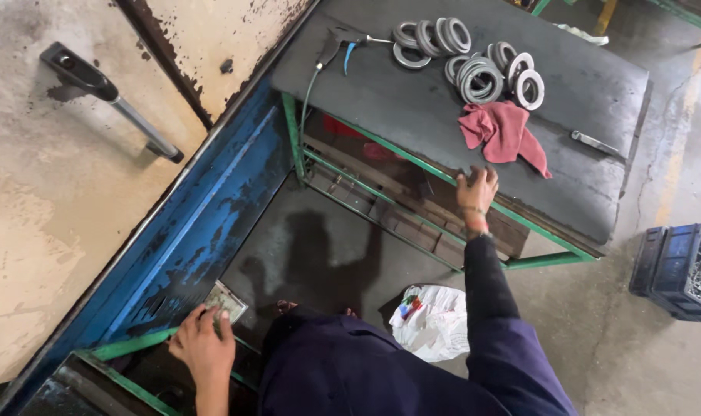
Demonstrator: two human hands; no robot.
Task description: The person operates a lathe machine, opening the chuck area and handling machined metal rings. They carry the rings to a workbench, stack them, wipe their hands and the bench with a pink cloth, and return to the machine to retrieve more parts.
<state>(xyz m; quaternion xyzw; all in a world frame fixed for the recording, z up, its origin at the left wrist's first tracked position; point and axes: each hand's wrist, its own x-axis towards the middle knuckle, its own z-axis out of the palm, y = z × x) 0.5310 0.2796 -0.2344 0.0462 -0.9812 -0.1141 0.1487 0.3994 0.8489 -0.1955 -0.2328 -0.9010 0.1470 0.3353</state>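
The right hand (476, 192) lies with fingers spread flat on the near edge of a dark rubber-topped workbench (412, 100), gripping nothing, its dark blue sleeve (493, 308) running back toward the body. Just beyond its fingertips lies one crumpled red rag (503, 132), and farther out past the rag sits a cluster of grey metal rings (481, 77), about eleven as far as the overlapping stacks allow counting: some stand on edge in a row, others lie flat, two of them with pale faces. To the left of the rings, well away from that hand, rests one air blow gun (337, 40) with a blue trigger and a thin hose trailing down over the bench edge. To the right of the rag lies one small flat metal piece (595, 142). The left hand (204, 348) is low and far from the right, its fingers curled down onto one small flat packet (226, 300) that lies on the dark floor beside a blue-painted metal base (204, 223); whether it pinches the packet or merely presses on it cannot be told. Between the two hands, nearer the right sleeve, one white plastic bag (435, 323) with coloured items inside lies on the floor. Off to the far right of the right hand stands one dark blue plastic crate (678, 270)
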